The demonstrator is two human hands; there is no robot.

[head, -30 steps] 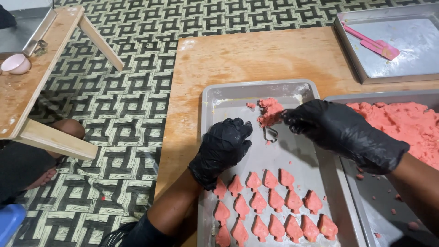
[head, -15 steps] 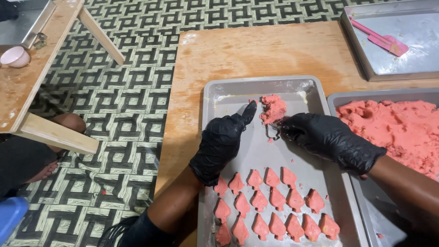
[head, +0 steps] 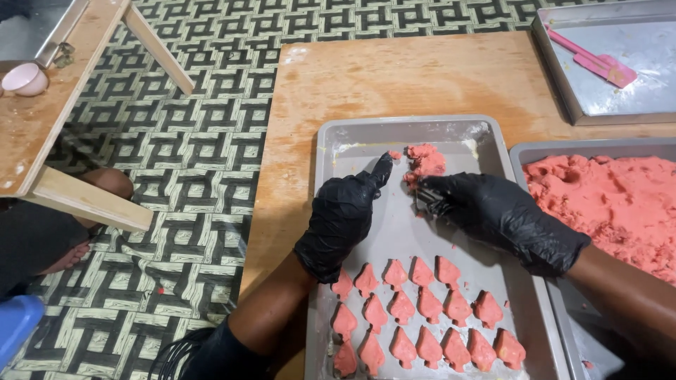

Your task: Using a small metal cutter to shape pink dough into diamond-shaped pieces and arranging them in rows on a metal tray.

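Observation:
Both my hands wear black gloves over a metal baking tray (head: pixel 331 151). My right hand (head: pixel 500 214) grips a small metal cutter (head: pixel 426 202) pressed against a lump of pink dough (head: pixel 424 163) at the tray's far end. My left hand (head: pixel 345 214) hovers beside it, index finger pointing at the lump, holding nothing. Several cut pink dough shapes (head: pixel 422 317) lie in rows at the tray's near end.
A second tray heaped with pink dough (head: pixel 612 200) sits at the right. A third tray (head: pixel 556 77) at the back right holds a pink spatula (head: pixel 595 60). All rest on a low wooden board (head: pixel 366 77). A wooden bench (head: pixel 42 134) with a small bowl (head: pixel 24 79) stands left, over a patterned floor.
My left hand has lifted off the tray and extended its index finger toward the dough lump. My right hand has brought the cutter down against the lump.

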